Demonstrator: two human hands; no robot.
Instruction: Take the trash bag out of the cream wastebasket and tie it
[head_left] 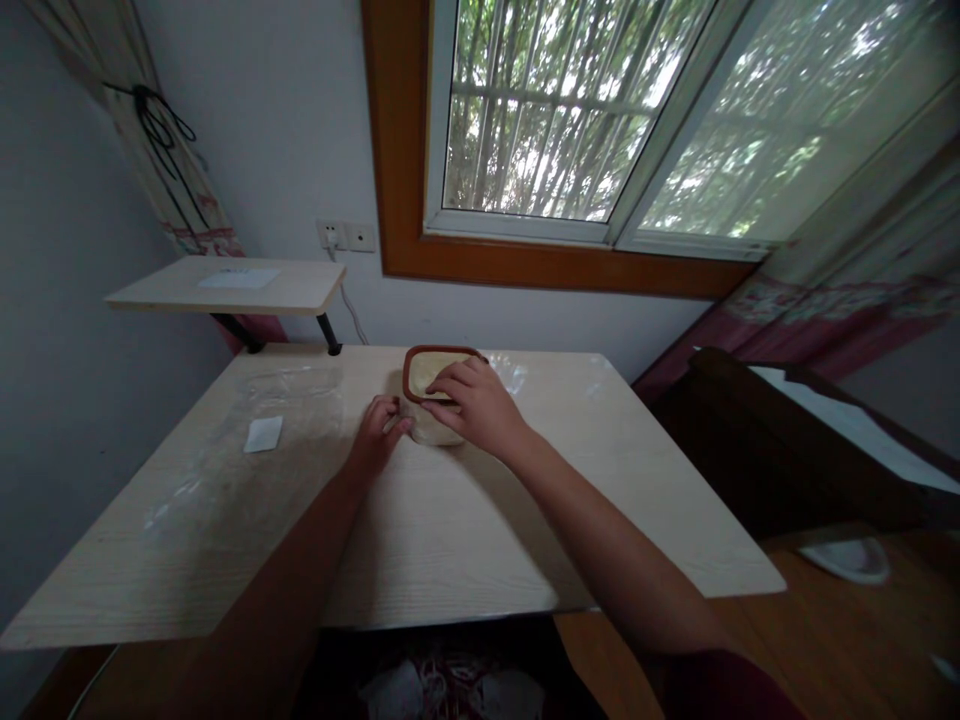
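A small clear container [439, 432] with rounded corners stands near the back of the table. On top of it is a lid with a reddish-brown rim [407, 375] and a see-through middle. The fingers of my left hand [377, 438] curl against the container's left side, the thumb toward its front corner. My right hand [480, 405] reaches over from the right, fingers above the lid's front edge and thumb below it, pinching the rim. The right hand hides the lid's right part; whether the lid is loose I cannot tell.
A clear plastic sheet or bag [300, 400] lies on the table's left side with a small white paper [263, 434]. A raised shelf [165, 285] stands at the back left. Shiny clear plastic [511, 372] lies behind my right hand. The pale wooden table [630, 480] ends before the window wall.
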